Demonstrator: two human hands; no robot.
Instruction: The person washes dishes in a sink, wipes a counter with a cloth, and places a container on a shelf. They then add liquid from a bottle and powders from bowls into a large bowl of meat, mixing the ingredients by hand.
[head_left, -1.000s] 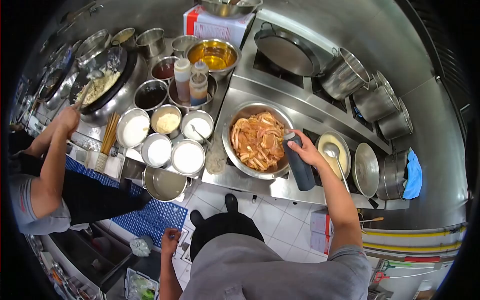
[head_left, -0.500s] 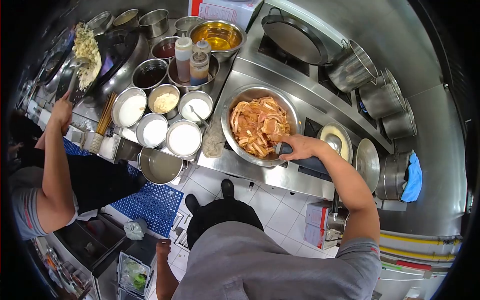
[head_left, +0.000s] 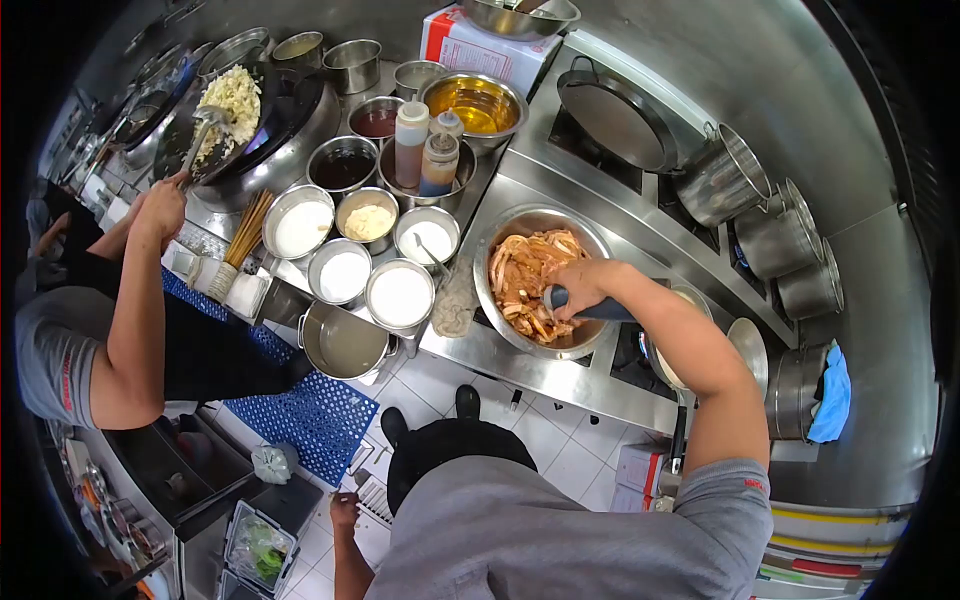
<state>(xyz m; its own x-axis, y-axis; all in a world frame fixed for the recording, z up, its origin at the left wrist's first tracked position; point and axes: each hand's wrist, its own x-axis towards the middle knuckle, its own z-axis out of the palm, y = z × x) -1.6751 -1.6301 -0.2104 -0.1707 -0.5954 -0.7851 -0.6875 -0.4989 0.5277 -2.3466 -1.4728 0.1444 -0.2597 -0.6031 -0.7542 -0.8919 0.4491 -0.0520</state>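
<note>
Strips of raw, sauce-coated meat (head_left: 520, 270) fill a large steel bowl (head_left: 495, 328) on the steel counter. My right hand (head_left: 585, 288) reaches over the bowl's right side, its fingers closed round the end of a dark cylindrical bottle (head_left: 610, 306). That bottle lies nearly sideways across the rim, partly hidden under my forearm. The fingertips are close to the meat; whether they touch it is unclear. Down by my side, away from the counter, my left hand (head_left: 344, 510) hangs with curled fingers and nothing visible in them.
Bowls of white powder (head_left: 400, 294), squeeze bottles (head_left: 410, 145) and a bowl of oil (head_left: 480, 108) stand left of the meat. Pots (head_left: 725, 180) and a pan (head_left: 615, 120) line the stove behind. A co-worker's hand (head_left: 160, 208) holds a ladle at a wok.
My right hand has moved further over the meat, with the bottle. My left hand has swung slightly. The view has shifted, and the co-worker's ladle is now lower in the wok of chopped food.
</note>
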